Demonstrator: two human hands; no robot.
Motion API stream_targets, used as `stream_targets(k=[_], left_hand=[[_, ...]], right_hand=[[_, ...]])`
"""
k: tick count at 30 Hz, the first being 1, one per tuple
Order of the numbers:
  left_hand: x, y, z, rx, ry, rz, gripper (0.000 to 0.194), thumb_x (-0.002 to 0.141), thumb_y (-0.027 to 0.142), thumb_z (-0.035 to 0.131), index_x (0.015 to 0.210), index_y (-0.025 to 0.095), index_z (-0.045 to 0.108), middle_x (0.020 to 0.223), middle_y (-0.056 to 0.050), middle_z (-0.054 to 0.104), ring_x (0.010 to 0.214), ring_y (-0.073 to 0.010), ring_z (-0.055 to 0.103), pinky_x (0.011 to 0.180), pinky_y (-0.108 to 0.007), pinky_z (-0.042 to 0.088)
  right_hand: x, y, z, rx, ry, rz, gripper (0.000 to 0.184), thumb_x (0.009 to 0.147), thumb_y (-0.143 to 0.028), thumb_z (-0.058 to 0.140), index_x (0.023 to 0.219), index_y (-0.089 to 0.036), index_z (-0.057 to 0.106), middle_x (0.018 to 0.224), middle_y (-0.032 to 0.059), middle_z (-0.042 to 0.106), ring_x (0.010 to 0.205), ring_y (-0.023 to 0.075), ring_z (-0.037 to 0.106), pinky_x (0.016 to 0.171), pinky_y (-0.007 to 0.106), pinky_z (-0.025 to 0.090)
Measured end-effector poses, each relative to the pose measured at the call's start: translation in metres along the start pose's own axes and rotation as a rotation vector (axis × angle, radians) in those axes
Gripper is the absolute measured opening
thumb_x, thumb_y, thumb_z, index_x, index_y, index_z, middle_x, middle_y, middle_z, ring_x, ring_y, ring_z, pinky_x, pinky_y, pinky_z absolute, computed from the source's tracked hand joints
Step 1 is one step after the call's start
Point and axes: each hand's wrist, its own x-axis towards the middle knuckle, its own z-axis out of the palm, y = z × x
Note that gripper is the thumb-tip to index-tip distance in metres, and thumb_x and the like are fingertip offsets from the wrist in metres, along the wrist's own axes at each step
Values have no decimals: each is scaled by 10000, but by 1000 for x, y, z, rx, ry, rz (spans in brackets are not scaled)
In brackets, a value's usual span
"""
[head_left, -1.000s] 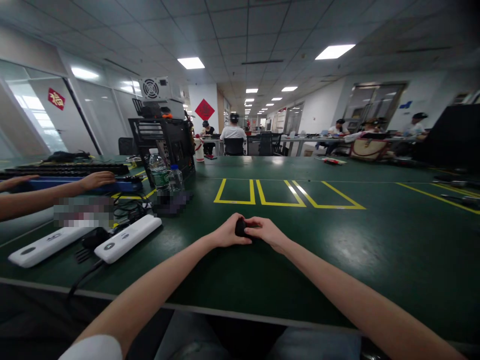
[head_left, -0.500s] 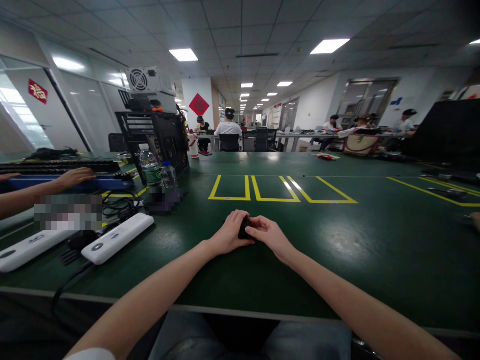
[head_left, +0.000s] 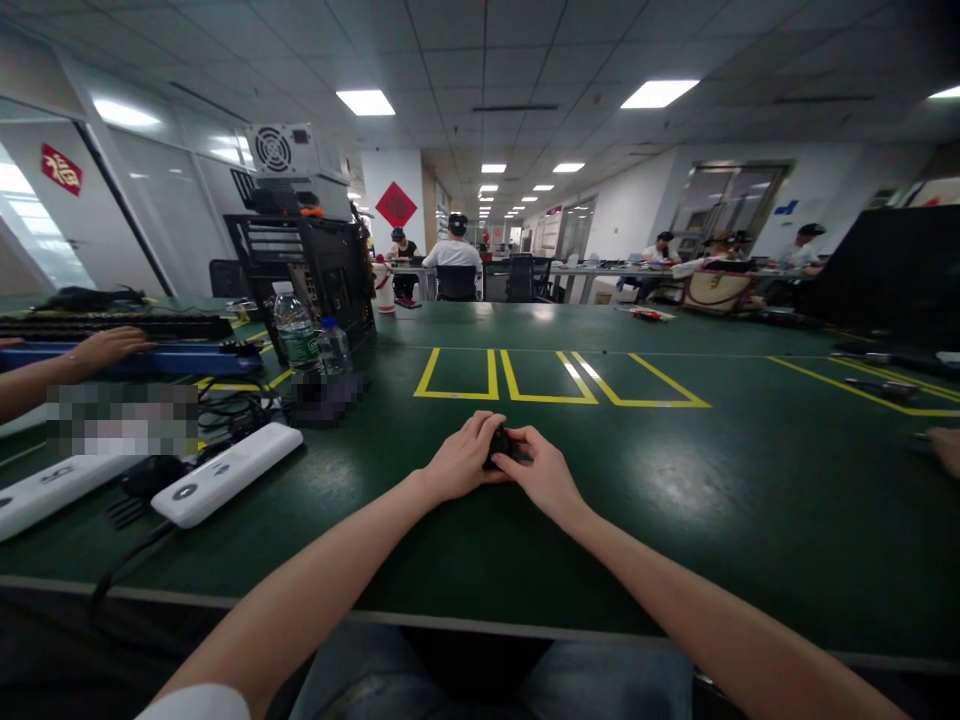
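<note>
A small black rounded object is between my two hands, just above or on the green table; its kind is hard to make out because fingers cover most of it. My left hand wraps round its left side, with the thumb below and the fingers over the top. From the right, my right hand pinches it with thumb and fingertips. Beyond the hands, yellow tape outlines mark the tabletop.
White power strips and black cables lie to the left. Behind them stand two plastic bottles and an open computer case. A co-worker's hand rests on a blue bar-shaped thing at far left; another person's hand shows at the right edge.
The black object has turned slightly in my hands, and both hands' fingers have shifted a little on it. The camera view has moved slightly.
</note>
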Motion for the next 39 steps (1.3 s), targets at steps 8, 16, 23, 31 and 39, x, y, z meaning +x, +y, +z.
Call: stream_targets(k=[8, 16, 23, 31, 39], left_hand=[[-3, 1, -5, -69, 18, 62, 634, 647, 388, 622, 1151, 212, 280, 1153, -88, 390, 1052, -251, 412, 854, -417, 385], [-1, 0, -6, -70, -20, 64, 680, 626, 389, 648, 1170, 216, 280, 1125, -70, 437, 975, -233, 447, 807, -391, 389], [0, 1, -4, -26, -54, 30, 590, 641, 373, 635, 1122, 215, 333, 1098, -60, 446, 928, -222, 440, 771, -372, 390], [-2, 2, -5, 3, -43, 31, 579, 648, 349, 632, 1126, 215, 334, 1092, -57, 446, 868, -212, 426, 738, -350, 382], [-2, 4, -7, 45, -1, 45, 603, 631, 364, 645, 1127, 222, 333, 1067, -62, 450, 1005, -253, 347, 846, -402, 288]], right_hand=[[4, 6, -7, 40, -74, -20, 207, 703, -291, 553, 872, -177, 521, 894, 24, 576, 877, 164, 551, 798, 338, 450], [13, 9, -13, 221, -141, 103, 229, 683, -317, 572, 842, -168, 499, 852, 16, 572, 812, 141, 561, 748, 311, 452], [15, 15, -18, 241, -269, 95, 280, 655, -306, 603, 870, -172, 485, 897, 27, 568, 848, 150, 555, 772, 334, 440], [13, 6, -23, 202, -309, 50, 235, 667, -308, 591, 843, -199, 481, 844, 0, 560, 804, 149, 561, 743, 333, 456], [16, 13, -21, 192, -273, 102, 267, 693, -326, 563, 900, -179, 485, 909, 29, 550, 822, 149, 552, 741, 342, 460]])
